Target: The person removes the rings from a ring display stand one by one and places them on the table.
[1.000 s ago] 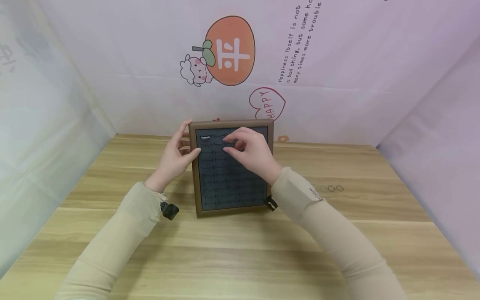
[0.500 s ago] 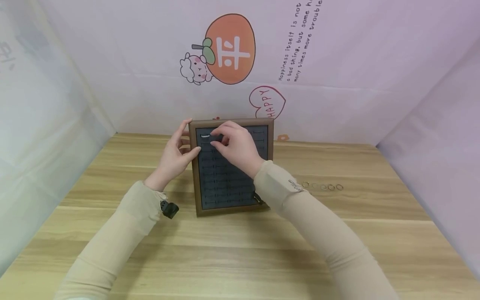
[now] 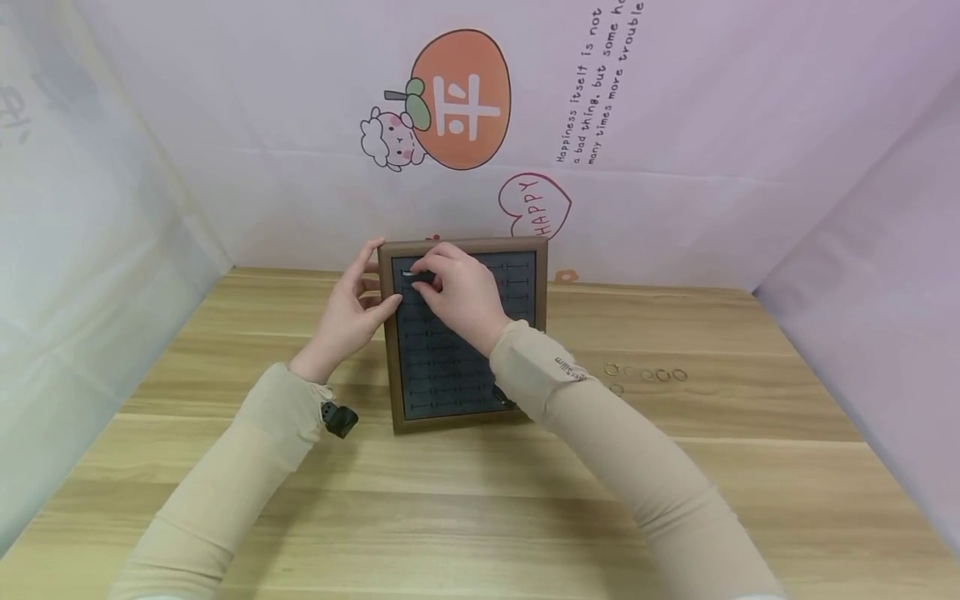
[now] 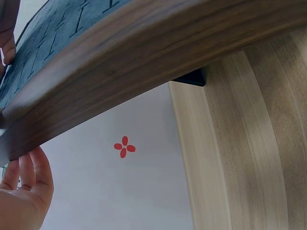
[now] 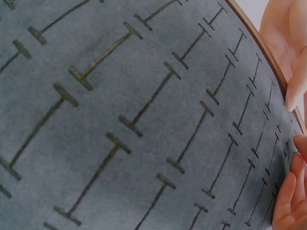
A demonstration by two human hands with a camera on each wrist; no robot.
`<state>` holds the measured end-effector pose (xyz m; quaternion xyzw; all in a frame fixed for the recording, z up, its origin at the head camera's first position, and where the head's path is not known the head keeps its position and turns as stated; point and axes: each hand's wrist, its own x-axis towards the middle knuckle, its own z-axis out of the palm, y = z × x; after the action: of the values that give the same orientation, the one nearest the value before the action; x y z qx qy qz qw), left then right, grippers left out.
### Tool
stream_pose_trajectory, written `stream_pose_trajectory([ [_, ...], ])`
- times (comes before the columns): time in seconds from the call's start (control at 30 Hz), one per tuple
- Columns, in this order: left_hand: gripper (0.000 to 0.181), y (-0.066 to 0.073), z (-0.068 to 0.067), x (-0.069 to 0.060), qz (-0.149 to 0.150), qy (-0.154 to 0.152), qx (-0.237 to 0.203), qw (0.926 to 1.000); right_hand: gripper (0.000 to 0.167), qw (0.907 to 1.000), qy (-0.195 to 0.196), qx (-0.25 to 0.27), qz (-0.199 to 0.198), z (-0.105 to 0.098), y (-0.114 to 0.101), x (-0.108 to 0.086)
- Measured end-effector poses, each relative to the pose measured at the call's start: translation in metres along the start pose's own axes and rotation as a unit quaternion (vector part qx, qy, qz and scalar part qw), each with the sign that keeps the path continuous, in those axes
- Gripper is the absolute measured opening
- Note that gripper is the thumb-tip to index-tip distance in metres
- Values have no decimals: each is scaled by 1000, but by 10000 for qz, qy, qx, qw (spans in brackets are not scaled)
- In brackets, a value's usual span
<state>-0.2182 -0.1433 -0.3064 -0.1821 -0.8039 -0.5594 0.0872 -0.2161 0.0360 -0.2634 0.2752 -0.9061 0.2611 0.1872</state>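
A ring display tray (image 3: 465, 367), a dark padded board with rows of slits in a brown wooden frame, stands tilted up on the table. My left hand (image 3: 354, 304) grips its left edge near the top, thumb on the front and fingers behind; those fingers show under the wooden rim in the left wrist view. One silvery ring (image 3: 407, 272) sits in the top-left slit. My right hand (image 3: 461, 292) is at that ring, thumb and index finger bent but a small gap apart, partly covering it. In the right wrist view its fingertips (image 5: 301, 143) are near the tray's edge.
Several loose rings (image 3: 662, 375) lie on the wooden table (image 3: 480, 517) to the right, beyond the right sleeve (image 3: 600, 433). A printed cloth backdrop (image 3: 300, 167) rises behind the tray. A black support (image 4: 192, 77) shows behind the frame in the left wrist view.
My right hand has moved left across the top of the tray to the ring in the corner slit. More loose rings have come into view beside the sleeve. The left hand stays put.
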Motion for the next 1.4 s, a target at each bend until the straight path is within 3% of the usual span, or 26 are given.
stream_pose_trajectory([
  [0.73, 73, 2, 1, 0, -33, 26, -21, 10000, 12, 9994, 299, -135, -126, 4, 2, 2],
  [1.4, 73, 0, 1, 0, 20, 51, -27, 10000, 11, 9980, 376, 389, -332, 6, 12, -1],
])
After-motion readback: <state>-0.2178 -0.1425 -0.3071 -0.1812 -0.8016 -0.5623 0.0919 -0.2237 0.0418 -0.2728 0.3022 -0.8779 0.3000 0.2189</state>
